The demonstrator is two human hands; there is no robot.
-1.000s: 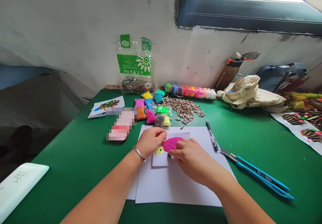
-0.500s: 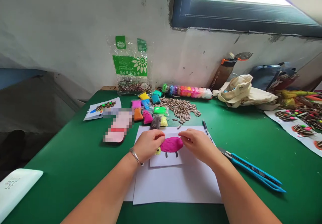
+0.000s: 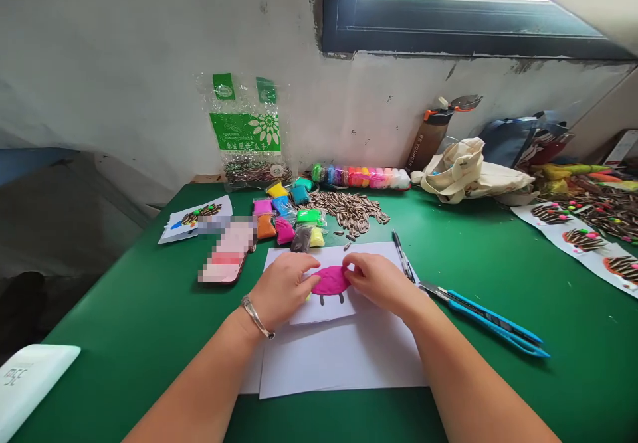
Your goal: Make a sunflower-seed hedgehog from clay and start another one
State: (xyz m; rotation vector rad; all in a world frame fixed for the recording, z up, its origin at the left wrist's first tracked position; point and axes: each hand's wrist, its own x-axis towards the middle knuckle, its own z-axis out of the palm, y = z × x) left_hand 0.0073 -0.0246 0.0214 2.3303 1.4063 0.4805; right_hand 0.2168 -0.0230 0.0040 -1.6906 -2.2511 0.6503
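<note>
A flat oval of magenta clay (image 3: 329, 281) lies on a small white paper (image 3: 323, 311), with two dark legs below it and a bit of yellow at its left end. My left hand (image 3: 282, 285), wearing a silver bracelet, rests at the clay's left side. Its thumb touches the clay edge and the index finger is apart from it, while the yellow part is mostly covered. At the right end, my right hand (image 3: 379, 280) has its curled fingertips and thumb on the clay's rim. Larger white sheets (image 3: 343, 356) lie underneath.
Behind the paper are several bagged clay colours (image 3: 284, 230) and a heap of sunflower seeds (image 3: 356, 210). A pen (image 3: 403, 256) and a blue-handled cutting tool (image 3: 491, 323) lie to the right. A phone (image 3: 226, 254) is at the left; a bottle (image 3: 429, 139) stands behind.
My left hand has spread its thumb and index finger and now covers more of the yellow part. My right fingertips have come onto the clay's right end. The view has shifted slightly.
</note>
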